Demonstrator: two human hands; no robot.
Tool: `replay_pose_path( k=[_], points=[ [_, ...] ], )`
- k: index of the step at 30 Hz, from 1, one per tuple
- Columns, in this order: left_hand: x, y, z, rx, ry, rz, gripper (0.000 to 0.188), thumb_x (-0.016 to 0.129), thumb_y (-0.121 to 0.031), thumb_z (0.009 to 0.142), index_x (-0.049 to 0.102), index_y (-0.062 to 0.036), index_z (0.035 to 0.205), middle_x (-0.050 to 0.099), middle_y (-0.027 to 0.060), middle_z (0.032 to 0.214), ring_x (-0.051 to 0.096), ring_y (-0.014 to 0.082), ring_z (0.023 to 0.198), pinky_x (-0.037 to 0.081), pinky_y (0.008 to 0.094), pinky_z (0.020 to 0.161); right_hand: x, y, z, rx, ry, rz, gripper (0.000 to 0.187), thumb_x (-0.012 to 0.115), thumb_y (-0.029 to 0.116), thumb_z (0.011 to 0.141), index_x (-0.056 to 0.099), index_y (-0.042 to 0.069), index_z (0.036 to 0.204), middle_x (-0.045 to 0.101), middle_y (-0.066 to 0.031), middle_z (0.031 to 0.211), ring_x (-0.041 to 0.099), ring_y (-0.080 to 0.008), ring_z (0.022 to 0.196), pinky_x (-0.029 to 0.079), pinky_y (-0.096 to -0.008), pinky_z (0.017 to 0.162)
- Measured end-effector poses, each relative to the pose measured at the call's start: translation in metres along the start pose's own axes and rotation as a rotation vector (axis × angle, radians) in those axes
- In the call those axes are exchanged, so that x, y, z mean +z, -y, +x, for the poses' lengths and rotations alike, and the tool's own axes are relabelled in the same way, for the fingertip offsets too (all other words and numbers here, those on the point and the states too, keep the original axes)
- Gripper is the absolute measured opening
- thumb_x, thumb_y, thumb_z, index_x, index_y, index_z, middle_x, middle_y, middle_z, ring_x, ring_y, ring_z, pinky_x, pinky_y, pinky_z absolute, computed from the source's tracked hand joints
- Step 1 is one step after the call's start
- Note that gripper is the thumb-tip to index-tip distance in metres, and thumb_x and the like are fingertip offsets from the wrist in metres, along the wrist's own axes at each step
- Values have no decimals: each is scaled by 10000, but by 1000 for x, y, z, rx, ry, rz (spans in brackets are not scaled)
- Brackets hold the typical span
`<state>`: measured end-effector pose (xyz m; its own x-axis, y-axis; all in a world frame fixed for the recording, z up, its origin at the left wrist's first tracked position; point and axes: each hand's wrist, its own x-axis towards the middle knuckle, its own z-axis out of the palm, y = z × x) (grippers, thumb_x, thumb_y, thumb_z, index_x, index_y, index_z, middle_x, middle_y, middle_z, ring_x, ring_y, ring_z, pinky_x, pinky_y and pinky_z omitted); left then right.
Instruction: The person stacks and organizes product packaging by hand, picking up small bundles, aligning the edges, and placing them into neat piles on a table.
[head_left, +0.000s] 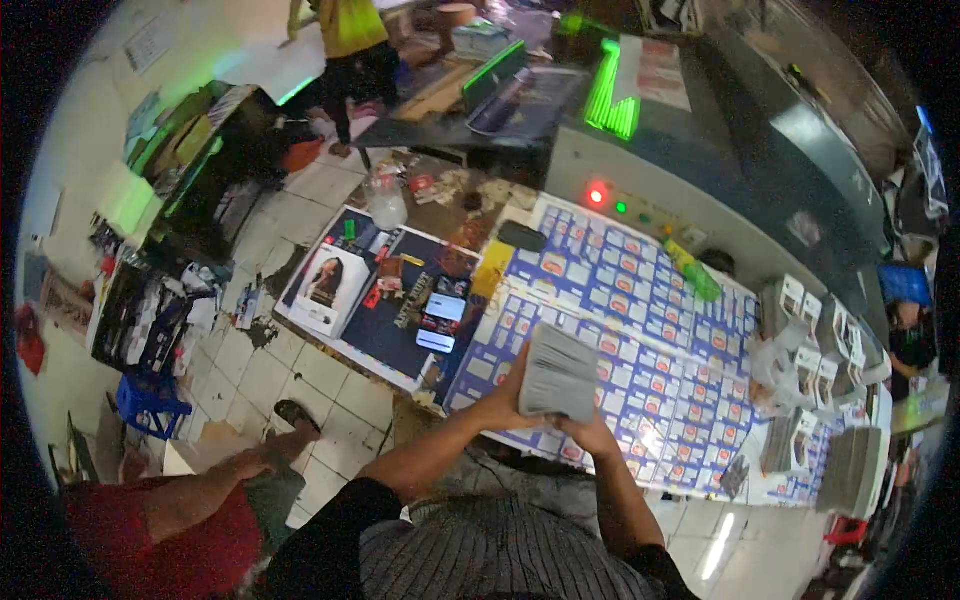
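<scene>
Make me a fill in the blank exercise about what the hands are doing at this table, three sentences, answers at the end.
1. Both hands, the left hand and right hand, grip a ____ of cards.
2. The printed sheets under the stack are mostly white and ____.
3. On the machine panel, a round lamp glows ____.

Missing words: stack; blue; red

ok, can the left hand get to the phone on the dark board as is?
Probably not: the left hand and the right hand both grip the stack of cards. The phone lies close ahead-left with nothing between, but the hand is occupied.
</scene>
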<state>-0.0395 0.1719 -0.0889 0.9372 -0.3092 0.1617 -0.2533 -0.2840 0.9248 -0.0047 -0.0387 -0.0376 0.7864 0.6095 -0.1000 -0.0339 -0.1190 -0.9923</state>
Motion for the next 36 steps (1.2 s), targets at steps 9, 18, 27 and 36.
replay_pose_path(
  k=[9, 18, 27, 36],
  points=[
    [-11, -11, 10, 6, -226, 114, 1160, 853, -373, 639, 113, -10, 1455, 333, 221, 1383, 344, 383, 1290, 308, 483, 1048, 4, -27, 1, 70, -57, 21, 469, 723, 98, 811, 546, 3, 1235, 634, -92, 1135, 578, -193, 1042, 469, -337, 898],
    [-25, -92, 41, -115, -126, 704, 950, 853, -316, 558, 407, 21, 1326, 486, 192, 1203, 455, 352, 1175, 266, 505, 1052, -48, -8, -33, 102, -312, -403, 901, 763, 70, 743, 251, 8, 1481, 302, -238, 1512, 361, -344, 1371, 324, -425, 1123],
    [-6, -93, 42, -152, 71, 1085, 1206, 871, -360, 503, 238, 6, 1462, 419, 179, 1363, 378, 345, 1294, 215, 515, 1114, -8, 80, -30, -405, -341, -982, 897, 702, 443, 829, 254, 27, 1486, 276, -204, 1534, 201, -343, 1451, 117, -571, 1157],
    [-16, -83, 58, -290, 102, 868, 869, 839, -414, 593, 483, -6, 1273, 545, 174, 1186, 513, 329, 1142, 336, 499, 1025, -55, 75, -18, -149, -297, -326, 686, 602, 377, 928, 341, 20, 1453, 365, -207, 1493, 349, -342, 1388, 253, -458, 1141]
  ],
)
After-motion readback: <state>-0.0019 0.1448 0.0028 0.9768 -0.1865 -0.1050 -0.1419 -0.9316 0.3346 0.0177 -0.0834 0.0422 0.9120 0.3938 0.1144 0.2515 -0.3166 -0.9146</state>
